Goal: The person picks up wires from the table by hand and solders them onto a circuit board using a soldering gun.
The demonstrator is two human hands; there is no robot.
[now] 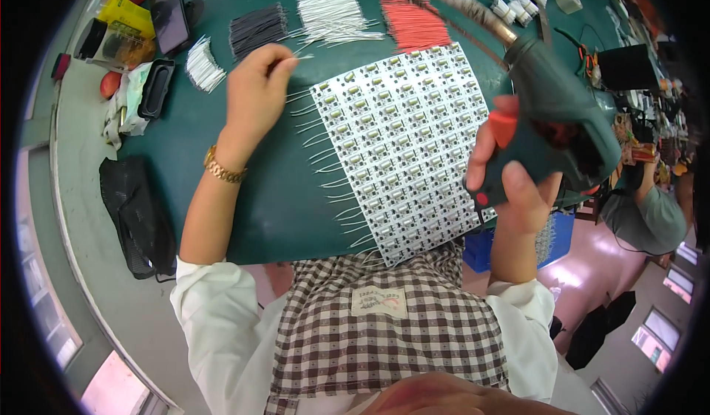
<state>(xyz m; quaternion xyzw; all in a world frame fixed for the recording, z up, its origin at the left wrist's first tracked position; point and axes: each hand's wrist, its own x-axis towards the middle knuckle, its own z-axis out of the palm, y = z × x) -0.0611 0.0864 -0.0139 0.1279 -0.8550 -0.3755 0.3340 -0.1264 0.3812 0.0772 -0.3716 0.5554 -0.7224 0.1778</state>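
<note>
My left hand (pixel 254 90) is closed in a pinch on a thin white wire (pixel 305 56), just off the upper left corner of a white circuit board panel (pixel 405 156). The panel holds rows of small components, and pairs of white wires (pixel 325 158) stick out along its left edge. In my right hand (pixel 526 197) is a dark green soldering gun (pixel 566 112) with a red trigger, held over the panel's right side. Its metal barrel points away to the upper left, beyond the panel's far edge.
Beyond the panel lie piles of white wires (pixel 334 17), black wires (pixel 257 31) and red wires (pixel 416 25). A smaller white wire bundle (pixel 203 65) sits farther left. A phone (pixel 169 14) leans at the far left; a black bag (pixel 137 212) is below. Another person (pixel 645 212) is at right.
</note>
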